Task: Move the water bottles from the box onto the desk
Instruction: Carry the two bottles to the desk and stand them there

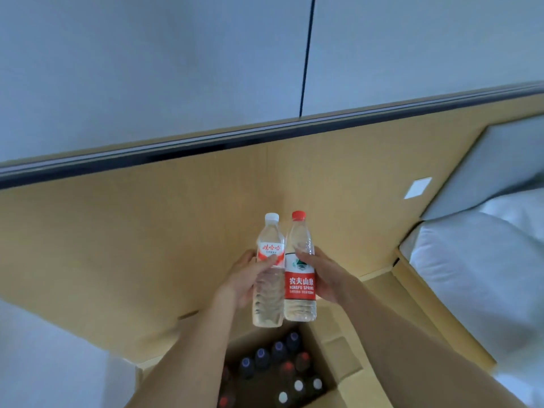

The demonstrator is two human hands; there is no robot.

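We see only caps of the bottles (279, 366) inside the box (344, 375), its near side seemingly cut off.

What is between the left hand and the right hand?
In the head view, two water bottles stand side by side between them: the white-capped bottle in the left hand and the red-capped bottle in the right hand.

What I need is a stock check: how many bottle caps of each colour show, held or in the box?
White caps: 4
Blue caps: 4
Red caps: 4 clear, maybe a fifth shadowed in the box
Total: 12 clear
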